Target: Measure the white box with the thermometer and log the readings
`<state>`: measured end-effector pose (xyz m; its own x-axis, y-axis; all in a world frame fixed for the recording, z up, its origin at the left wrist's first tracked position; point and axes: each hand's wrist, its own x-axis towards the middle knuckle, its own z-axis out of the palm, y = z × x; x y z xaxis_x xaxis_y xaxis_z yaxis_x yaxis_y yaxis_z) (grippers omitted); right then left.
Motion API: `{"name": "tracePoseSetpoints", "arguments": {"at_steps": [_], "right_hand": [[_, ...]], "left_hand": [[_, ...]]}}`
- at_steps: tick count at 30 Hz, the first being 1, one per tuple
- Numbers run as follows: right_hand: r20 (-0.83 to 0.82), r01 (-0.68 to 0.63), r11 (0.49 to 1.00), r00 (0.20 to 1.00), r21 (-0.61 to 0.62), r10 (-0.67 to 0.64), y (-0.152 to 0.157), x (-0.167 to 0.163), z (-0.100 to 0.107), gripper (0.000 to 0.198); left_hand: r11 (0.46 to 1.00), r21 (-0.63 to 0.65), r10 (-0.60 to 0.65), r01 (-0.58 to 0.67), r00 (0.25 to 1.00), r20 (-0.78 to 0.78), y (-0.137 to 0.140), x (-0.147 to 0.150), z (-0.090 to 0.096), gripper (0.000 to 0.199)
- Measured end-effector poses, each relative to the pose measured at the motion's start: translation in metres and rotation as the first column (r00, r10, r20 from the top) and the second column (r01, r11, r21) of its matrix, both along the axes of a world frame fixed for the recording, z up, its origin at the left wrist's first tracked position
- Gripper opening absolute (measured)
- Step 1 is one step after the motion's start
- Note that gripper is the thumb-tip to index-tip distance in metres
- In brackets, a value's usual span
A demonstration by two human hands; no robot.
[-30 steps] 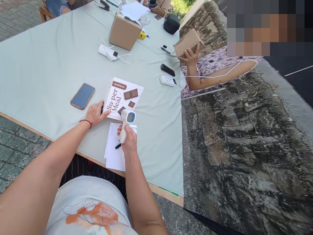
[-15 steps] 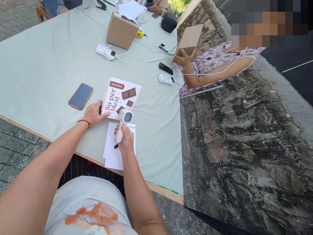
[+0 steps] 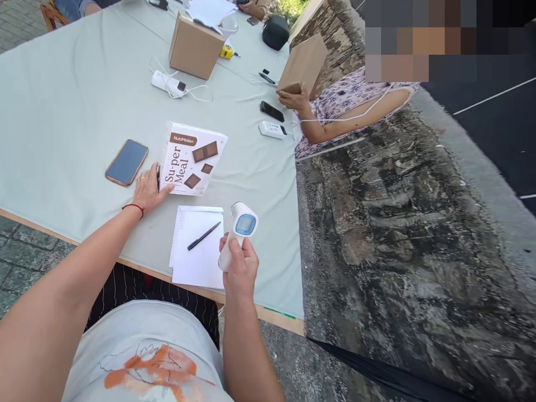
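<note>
One white pistol-grip thermometer with blue screen point(image 3: 238, 231) has drawn back from one white Su-per Meal box point(image 3: 191, 159), right hand point(image 3: 240, 269) clenched round its handle above one white paper sheet point(image 3: 196, 246) bearing one black pen point(image 3: 204, 235); left hand point(image 3: 147, 190) flat, fingers touching box; one phone point(image 3: 127, 162) beside

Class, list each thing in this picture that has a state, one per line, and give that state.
Left hand: flat on table, fingertips touching the box.
Right hand: gripping the thermometer.
Thermometer: held up, screen lit blue.
Box: closed, lying flat.
Phone: face up, screen dark.
Pen: lying on the paper.
Paper: flat at table edge.
</note>
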<state>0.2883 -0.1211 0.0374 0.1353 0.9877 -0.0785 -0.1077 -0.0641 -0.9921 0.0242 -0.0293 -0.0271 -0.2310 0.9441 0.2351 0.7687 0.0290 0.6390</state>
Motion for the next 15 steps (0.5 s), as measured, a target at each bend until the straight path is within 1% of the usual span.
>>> {"name": "tracePoseSetpoints", "arguments": {"at_steps": [3,6,8,10,11,12,14,15], "right_hand": [[-0.016,0.045,0.999,0.999,-0.002,-0.045,-0.004,0.009,0.003,0.037],[-0.02,0.055,0.998,0.998,-0.011,-0.055,-0.005,0.016,-0.001,0.037],[0.061,0.08,0.997,0.995,-0.006,-0.079,-0.002,0.023,-0.008,0.038],[0.247,0.116,0.993,0.962,0.007,-0.114,0.004,0.032,-0.021,0.043],[0.369,0.132,0.991,0.921,0.013,-0.127,0.008,0.038,-0.028,0.048],[0.493,0.142,0.99,0.86,0.016,-0.131,0.012,0.045,-0.036,0.054],[0.695,0.16,0.987,0.711,-0.012,-0.107,0.021,0.058,-0.051,0.062],[0.763,0.171,0.984,0.641,-0.04,-0.08,0.025,0.064,-0.058,0.063]], "left_hand": [[1.0,0.022,0.007,-0.007,1.0,-0.003,0.001,-0.002,-0.002,0.091],[0.999,0.034,-0.008,0.008,1.0,-0.002,0.001,-0.004,-0.001,0.09],[1.0,0.024,-0.018,0.019,1.0,-0.004,0.0,-0.004,0.002,0.088],[1.0,-0.005,-0.024,0.024,1.0,-0.013,-0.001,-0.003,0.007,0.087],[0.999,-0.023,-0.028,0.027,0.999,-0.019,-0.002,-0.002,0.009,0.086],[0.999,-0.039,-0.033,0.032,0.999,-0.024,-0.003,-0.001,0.011,0.086],[0.997,-0.057,-0.046,0.044,0.999,-0.027,-0.003,0.0,0.015,0.084],[0.997,-0.061,-0.053,0.051,0.998,-0.026,-0.004,0.001,0.015,0.083]]}}
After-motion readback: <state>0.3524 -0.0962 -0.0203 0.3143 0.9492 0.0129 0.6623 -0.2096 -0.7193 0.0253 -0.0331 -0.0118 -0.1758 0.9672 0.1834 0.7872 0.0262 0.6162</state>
